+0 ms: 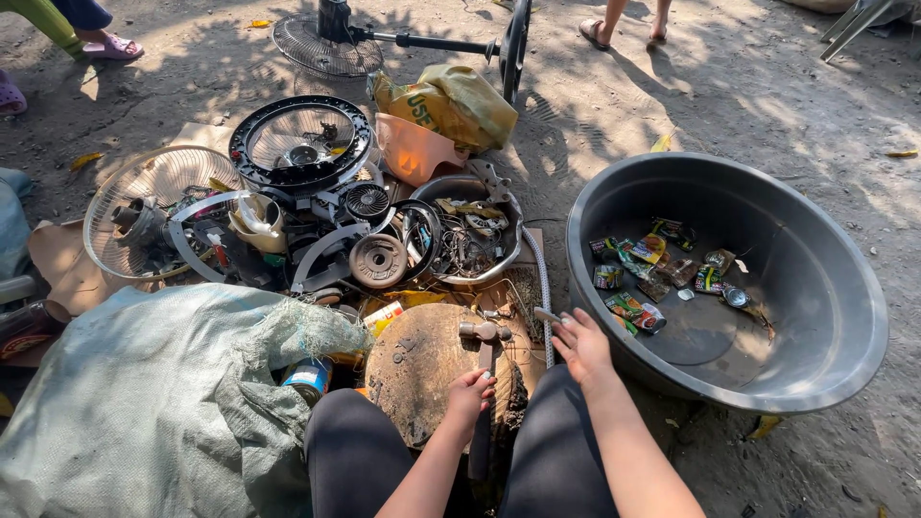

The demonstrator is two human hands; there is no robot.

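My left hand [468, 393] grips the hammer [483, 384] over the round wooden block [417, 360]. My right hand [578, 345], fingers loosely spread, reaches beside the grey basin [844, 317] of flattened cans [652, 273]. I should keep fingers away from the block.

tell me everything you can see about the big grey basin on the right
The grey basin is wide, round and deep, plastic by the look, with a rolled rim and dusty inner wall. It sits upright on the dirt, half in sun. Crushed cans and bright flattened scraps lie on its floor. The right hand rests by its near-left rim, holding a small metal piece; whether it touches the rim is unclear.
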